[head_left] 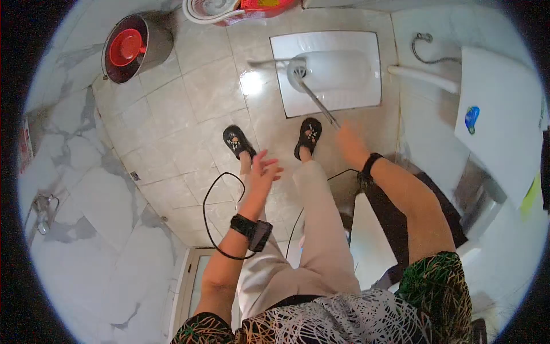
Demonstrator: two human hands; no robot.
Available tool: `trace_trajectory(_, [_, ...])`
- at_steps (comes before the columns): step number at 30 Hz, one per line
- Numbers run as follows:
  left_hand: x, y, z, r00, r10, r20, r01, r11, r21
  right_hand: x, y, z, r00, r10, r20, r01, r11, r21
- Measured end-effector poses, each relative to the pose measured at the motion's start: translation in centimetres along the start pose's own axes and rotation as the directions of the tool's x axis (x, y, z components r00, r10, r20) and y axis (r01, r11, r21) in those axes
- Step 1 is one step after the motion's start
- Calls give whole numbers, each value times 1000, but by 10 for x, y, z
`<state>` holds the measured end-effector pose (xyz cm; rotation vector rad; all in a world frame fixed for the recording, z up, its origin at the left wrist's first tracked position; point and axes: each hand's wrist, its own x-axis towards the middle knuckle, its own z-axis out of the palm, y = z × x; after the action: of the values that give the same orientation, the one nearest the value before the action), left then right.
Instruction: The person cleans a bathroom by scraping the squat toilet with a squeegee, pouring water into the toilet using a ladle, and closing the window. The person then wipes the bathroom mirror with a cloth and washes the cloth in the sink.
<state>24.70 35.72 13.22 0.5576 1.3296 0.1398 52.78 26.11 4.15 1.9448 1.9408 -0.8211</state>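
My right hand (350,142) grips the end of a long thin handle (318,103), whose brush-like head (299,71) is over the drain hole of the white squat toilet (338,103). My left hand (264,173) hangs in the air above my legs, fingers apart, holding nothing. Black bands are on both wrists, and a dark device (260,236) sits at the left one. A black cable (205,206) loops down around the left forearm.
A dark bucket (157,46) with a red dipper (127,47) stands at the upper left. Baskets (215,16) lie at the top edge. A white pipe (424,77) and a white tank (498,109) are on the right. A tap (43,215) is on the left wall.
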Motion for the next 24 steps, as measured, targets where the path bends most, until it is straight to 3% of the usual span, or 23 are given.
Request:
trace_trajectory(2, [-12, 13, -20, 1000, 14, -17, -13, 1000, 27, -39, -13, -15, 986, 28, 165, -53, 987, 149])
trace_trajectory(5, [-25, 27, -45, 999, 14, -38, -12, 999, 42, -62, -38, -67, 910, 37, 414, -83, 992, 95])
trace_trajectory(8, [-30, 31, -53, 998, 10, -66, -10, 1000, 9, -63, -68, -20, 850, -14, 527, -11, 999, 46])
trace_trajectory(9, [-32, 33, -54, 998, 8, -58, -8, 1000, 2, -53, -90, -37, 928, -69, 366, -102, 898, 428])
trace_trajectory(10, [-34, 35, -53, 999, 5, -52, -5, 1000, -8, -35, -114, -55, 982, -44, 182, -109, 656, 746])
trace_trajectory(13, [-40, 43, -52, 999, 28, -46, -27, 999, 22, 33, -150, -48, 854, 34, 519, -467, 489, 736])
trace_trajectory(14, [-44, 41, -54, 999, 28, -33, -27, 999, 30, 46, -153, -27, 919, -16, 395, -388, 158, 908])
trace_trajectory(15, [-46, 42, -55, 999, 35, -13, -35, 999, 33, 66, -154, -7, 851, -80, 519, -514, 76, 854])
trace_trajectory(17, [-50, 50, -52, 1000, 29, 3, -29, 997, 69, 71, -139, -5, 794, -94, 601, -608, -91, 789])
trace_trajectory(20, [-51, 59, -48, 1000, 8, -9, -7, 996, 87, 34, -81, 4, 916, -134, 377, -400, -300, 866])
trace_trajectory(21, [-50, 60, -46, 1000, 8, 3, -8, 997, 81, 25, -56, 26, 954, -109, 279, -289, -99, 952])
trace_trajectory(23, [-50, 64, -44, 1000, 19, 22, -21, 998, 66, -10, -9, 19, 993, -109, 45, -30, 133, 991])
trace_trajectory(24, [-51, 66, -44, 999, 11, 30, -12, 998, 61, -24, 9, 2, 985, -64, 157, -151, 95, 984])
